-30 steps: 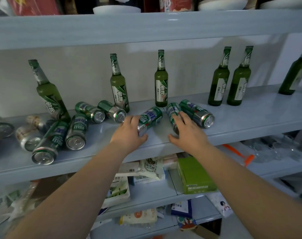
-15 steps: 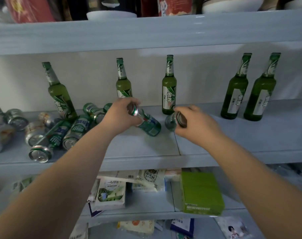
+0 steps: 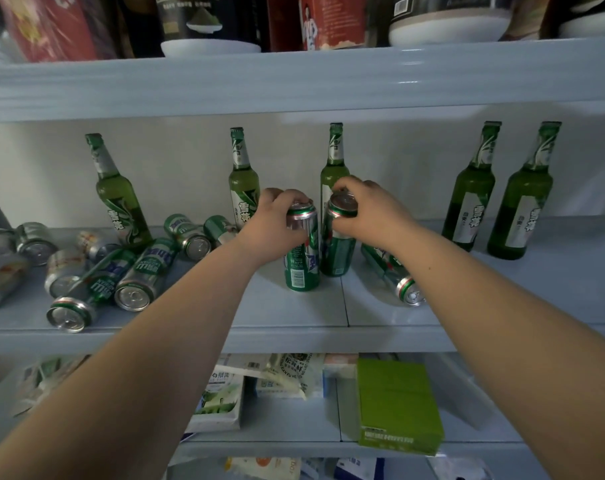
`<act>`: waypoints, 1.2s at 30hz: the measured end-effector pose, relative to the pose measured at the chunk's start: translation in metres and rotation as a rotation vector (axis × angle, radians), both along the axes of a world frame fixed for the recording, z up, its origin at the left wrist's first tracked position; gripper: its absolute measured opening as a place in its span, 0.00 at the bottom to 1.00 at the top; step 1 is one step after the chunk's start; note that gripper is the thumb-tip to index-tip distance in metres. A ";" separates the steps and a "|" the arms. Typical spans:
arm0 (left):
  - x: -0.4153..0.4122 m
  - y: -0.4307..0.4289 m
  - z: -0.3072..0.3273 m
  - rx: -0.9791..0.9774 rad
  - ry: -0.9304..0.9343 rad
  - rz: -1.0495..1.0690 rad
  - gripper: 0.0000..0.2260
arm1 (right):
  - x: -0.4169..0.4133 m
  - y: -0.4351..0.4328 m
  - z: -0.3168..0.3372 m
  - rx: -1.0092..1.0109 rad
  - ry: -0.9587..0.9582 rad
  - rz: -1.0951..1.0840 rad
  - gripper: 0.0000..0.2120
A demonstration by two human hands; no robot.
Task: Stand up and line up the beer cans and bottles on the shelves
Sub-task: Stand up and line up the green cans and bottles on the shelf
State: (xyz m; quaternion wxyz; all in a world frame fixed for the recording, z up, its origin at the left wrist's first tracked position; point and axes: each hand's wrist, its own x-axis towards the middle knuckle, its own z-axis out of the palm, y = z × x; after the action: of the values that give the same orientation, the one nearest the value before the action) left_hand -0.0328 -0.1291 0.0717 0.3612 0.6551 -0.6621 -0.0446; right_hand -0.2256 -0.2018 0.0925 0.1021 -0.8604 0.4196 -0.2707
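Three pale blue-grey boards fill the view, one above another. The upper shelf (image 3: 294, 81) runs across the top and carries a white bowl (image 3: 209, 48) left of centre, a larger white bowl (image 3: 446, 29) to the right, and a red carton (image 3: 328, 19) between them. Behind the middle shelf (image 3: 502, 306) stands a plain off-white wall (image 3: 190, 150). A seam (image 3: 345, 303) crosses that board from near to far, just right of centre. On the lower shelf (image 3: 294, 424) lie pale food packets (image 3: 221, 396) and, to their right, a green box (image 3: 398, 403). The light is dim and cool, with a faint sheen on the upper shelf's front edge.
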 end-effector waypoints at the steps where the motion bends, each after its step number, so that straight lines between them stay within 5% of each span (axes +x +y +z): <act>1: 0.001 -0.001 -0.002 -0.004 0.012 -0.007 0.26 | 0.001 -0.005 0.001 0.008 0.001 0.001 0.26; 5: 0.005 0.002 -0.013 -0.067 -0.012 -0.045 0.26 | 0.005 -0.017 0.001 0.025 0.038 0.050 0.22; 17: -0.006 0.008 -0.031 -0.175 -0.440 0.075 0.37 | -0.013 -0.008 -0.026 -0.004 0.075 0.052 0.45; 25: -0.060 0.023 -0.047 -0.377 -0.759 -0.102 0.32 | -0.074 0.022 -0.074 -0.032 0.064 -0.137 0.44; 36: -0.107 0.006 -0.105 0.047 -0.534 -0.171 0.33 | -0.096 0.027 -0.121 0.056 0.012 -0.320 0.38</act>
State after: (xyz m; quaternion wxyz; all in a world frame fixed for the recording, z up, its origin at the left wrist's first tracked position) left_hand -0.1395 -0.1228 -0.0335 0.1538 0.5937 -0.7854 0.0840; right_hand -0.3217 -0.1748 -0.0288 0.0791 -0.7811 0.5590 -0.2667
